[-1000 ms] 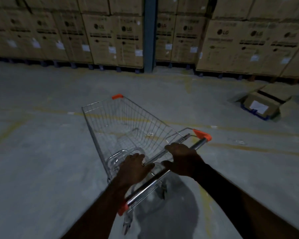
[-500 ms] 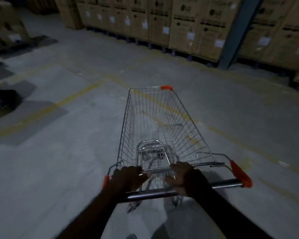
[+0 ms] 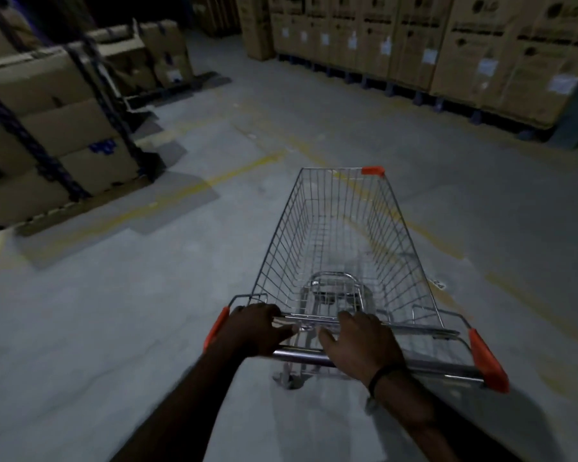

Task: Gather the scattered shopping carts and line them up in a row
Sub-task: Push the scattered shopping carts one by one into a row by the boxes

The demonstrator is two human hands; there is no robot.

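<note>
Curled round the handle bar (image 3: pixel 441 367) are 2 hands — left hand (image 3: pixel 259 330) near its orange end, right hand (image 3: pixel 361 350) beside it. The shopping cart (image 3: pixel 282 248) stands on the floor (image 3: pixel 131 311), well apart from the box stack (image 3: pixel 57 128) on the left — and the box row (image 3: pixel 464 45) behind.

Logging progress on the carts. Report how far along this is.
Done: nothing shows; no row of carts is in view. In hand: one empty cart, left hand and right hand holding its handle, on the floor between stacked boxes. Left: get it to the row, then fetch the rest, none visible here.
</note>
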